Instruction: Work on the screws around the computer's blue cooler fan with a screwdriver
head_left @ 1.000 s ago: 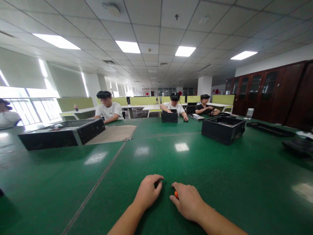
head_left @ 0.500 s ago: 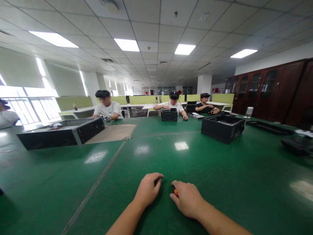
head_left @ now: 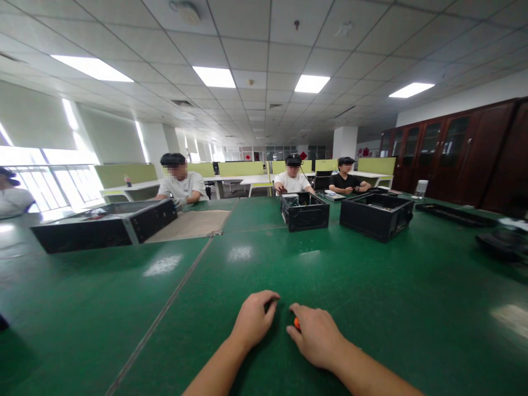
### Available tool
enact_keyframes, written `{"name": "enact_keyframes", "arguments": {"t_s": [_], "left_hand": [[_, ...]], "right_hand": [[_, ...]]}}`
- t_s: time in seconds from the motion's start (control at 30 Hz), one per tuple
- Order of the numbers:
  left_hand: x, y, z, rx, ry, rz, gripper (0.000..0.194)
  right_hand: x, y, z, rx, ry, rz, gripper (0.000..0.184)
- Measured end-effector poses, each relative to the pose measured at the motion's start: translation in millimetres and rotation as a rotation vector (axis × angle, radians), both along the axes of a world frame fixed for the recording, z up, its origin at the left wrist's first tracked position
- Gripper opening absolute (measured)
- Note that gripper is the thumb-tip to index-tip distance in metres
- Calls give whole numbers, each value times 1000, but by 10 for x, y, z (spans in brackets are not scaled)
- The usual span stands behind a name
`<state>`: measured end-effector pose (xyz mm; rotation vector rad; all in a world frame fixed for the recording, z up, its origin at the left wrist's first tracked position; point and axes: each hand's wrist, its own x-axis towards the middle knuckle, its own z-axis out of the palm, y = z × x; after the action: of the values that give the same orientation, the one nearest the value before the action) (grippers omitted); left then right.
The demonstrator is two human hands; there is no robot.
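My left hand (head_left: 256, 318) rests low over the green tabletop, fingers loosely curved, with a gap between thumb and forefinger and nothing seen in it. Just to its right, my right hand (head_left: 315, 333) is curled around a small orange object (head_left: 297, 323). Only a bit of orange shows between its thumb and forefinger, so I cannot make out its kind. The two hands are close together, apart from each other.
Across the green table (head_left: 231, 275) stands an open black computer case (head_left: 307, 217) before a co-worker (head_left: 284, 181). A second case (head_left: 375, 217) is to its right. Far left lies a larger black case (head_left: 86, 234) beside a brown mat (head_left: 190, 224). Other people sit around.
The co-worker opposite has turned and shifted the computer case toward me and to the right. My left hand has moved slightly right, nearer my right hand, which has stayed put.
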<state>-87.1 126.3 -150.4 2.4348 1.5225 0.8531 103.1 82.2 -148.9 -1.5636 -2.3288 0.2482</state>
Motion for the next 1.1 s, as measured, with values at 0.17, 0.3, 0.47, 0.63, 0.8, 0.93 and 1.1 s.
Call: {"name": "enact_keyframes", "arguments": {"t_s": [0.17,0.3,0.47,0.63,0.8,0.93,1.1], "left_hand": [[467,292,303,81,127,46,23],[1010,829,668,149,206,67,42],[1490,1579,922,136,349,129,69],[1609,2154,1001,117,481,78,61],[1646,2429,1116,106,554,23,44],[1617,2351,1175,167,550,48,55],[1457,1993,1210,240,548,75,64]], "right_hand": [[-81,-15,14,40,-35,8,52],[-142,-32,24,70,-29,21,37],[-217,58,-89,187,-85,102,30],[-345,239,-266,192,-136,256,30],[-436,307,-345,235,-123,261,27],[-397,300,-244,283,-102,239,23],[-266,251,-55,428,-122,314,16]]}}
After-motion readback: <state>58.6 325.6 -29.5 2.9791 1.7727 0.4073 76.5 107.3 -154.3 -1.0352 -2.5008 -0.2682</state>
